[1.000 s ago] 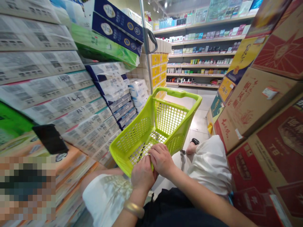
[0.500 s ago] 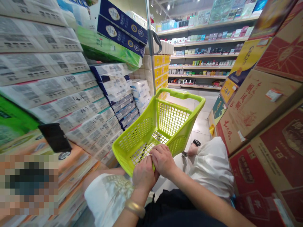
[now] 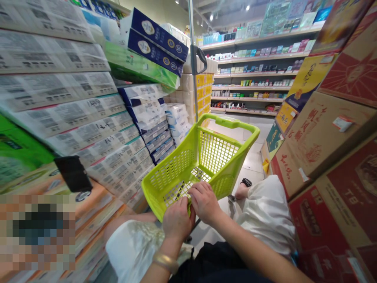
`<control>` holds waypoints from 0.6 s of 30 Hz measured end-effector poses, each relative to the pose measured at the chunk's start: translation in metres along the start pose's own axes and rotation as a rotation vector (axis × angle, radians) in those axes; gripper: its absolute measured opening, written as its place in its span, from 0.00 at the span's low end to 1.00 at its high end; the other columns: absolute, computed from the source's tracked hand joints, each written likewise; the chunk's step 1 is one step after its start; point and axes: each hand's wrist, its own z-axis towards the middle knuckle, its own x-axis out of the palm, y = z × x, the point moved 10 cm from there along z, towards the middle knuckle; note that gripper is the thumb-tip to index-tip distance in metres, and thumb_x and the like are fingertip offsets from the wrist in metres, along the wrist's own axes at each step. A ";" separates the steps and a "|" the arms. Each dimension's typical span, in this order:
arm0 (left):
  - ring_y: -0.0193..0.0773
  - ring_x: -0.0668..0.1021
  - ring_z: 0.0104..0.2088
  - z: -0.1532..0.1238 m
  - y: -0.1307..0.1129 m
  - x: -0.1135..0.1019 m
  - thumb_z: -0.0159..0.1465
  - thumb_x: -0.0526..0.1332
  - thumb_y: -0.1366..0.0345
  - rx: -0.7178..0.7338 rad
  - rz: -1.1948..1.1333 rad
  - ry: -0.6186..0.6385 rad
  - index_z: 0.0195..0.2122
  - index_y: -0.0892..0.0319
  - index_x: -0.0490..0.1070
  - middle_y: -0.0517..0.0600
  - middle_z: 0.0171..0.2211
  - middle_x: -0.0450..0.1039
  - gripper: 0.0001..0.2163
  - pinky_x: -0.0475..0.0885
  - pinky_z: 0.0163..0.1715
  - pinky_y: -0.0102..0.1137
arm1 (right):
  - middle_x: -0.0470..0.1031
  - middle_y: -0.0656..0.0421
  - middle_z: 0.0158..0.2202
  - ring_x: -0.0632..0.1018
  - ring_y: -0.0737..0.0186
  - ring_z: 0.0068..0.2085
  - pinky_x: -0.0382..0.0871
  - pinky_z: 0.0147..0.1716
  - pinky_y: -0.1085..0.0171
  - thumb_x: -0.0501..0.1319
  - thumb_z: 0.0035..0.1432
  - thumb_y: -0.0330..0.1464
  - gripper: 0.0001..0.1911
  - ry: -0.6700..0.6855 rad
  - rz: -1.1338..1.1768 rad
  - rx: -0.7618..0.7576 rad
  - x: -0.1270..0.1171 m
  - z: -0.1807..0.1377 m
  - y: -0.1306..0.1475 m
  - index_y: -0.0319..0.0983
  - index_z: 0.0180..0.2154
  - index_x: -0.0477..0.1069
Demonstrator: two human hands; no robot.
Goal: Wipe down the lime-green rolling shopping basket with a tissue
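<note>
You have two hands on one lime-green cart basket [image 3: 173, 169], which sits before your body, between your two knees. Your left hand [image 3: 177, 218] and right hand [image 3: 205, 201] are both curled over its near rim, side by side; the undersides of your fingers are hidden. One gold-toned bangle [image 3: 165, 262] circles your left wrist. The basket is moulded plastic, its walls and bottom pierced like a lattice, with pale floor tiles [image 3: 250, 165] showing through the far side. On your left, two navy boxes [image 3: 159, 43] lie tilted on one glossy green pack [image 3: 141, 65], and one flat black slab [image 3: 73, 173] rests by orange packs [image 3: 107, 196]. Stacked cardboard cartons [image 3: 318, 129] line your right; six shelf boards [image 3: 250, 87] of small goods stand ahead
</note>
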 end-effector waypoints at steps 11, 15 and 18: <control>0.41 0.76 0.32 0.003 0.013 0.002 0.63 0.53 0.63 0.023 0.014 -0.057 0.33 0.56 0.69 0.50 0.29 0.74 0.07 0.65 0.32 0.32 | 0.73 0.56 0.37 0.69 0.57 0.42 0.61 0.47 0.58 0.57 0.60 0.25 0.08 -0.052 -0.122 0.070 -0.008 0.007 -0.018 0.41 0.36 0.72; 0.42 0.77 0.32 0.003 0.016 0.008 0.61 0.54 0.63 0.060 -0.002 -0.068 0.36 0.57 0.69 0.50 0.30 0.75 0.07 0.65 0.32 0.33 | 0.73 0.58 0.35 0.69 0.58 0.41 0.61 0.48 0.59 0.57 0.60 0.27 0.06 0.041 -0.072 -0.021 0.015 0.005 0.013 0.42 0.34 0.71; 0.41 0.77 0.32 0.004 0.019 0.008 0.63 0.52 0.63 0.058 0.020 -0.075 0.32 0.56 0.68 0.49 0.28 0.74 0.07 0.65 0.31 0.33 | 0.73 0.57 0.36 0.70 0.57 0.42 0.61 0.49 0.58 0.57 0.60 0.26 0.07 -0.011 -0.099 0.007 -0.001 0.007 -0.007 0.42 0.36 0.72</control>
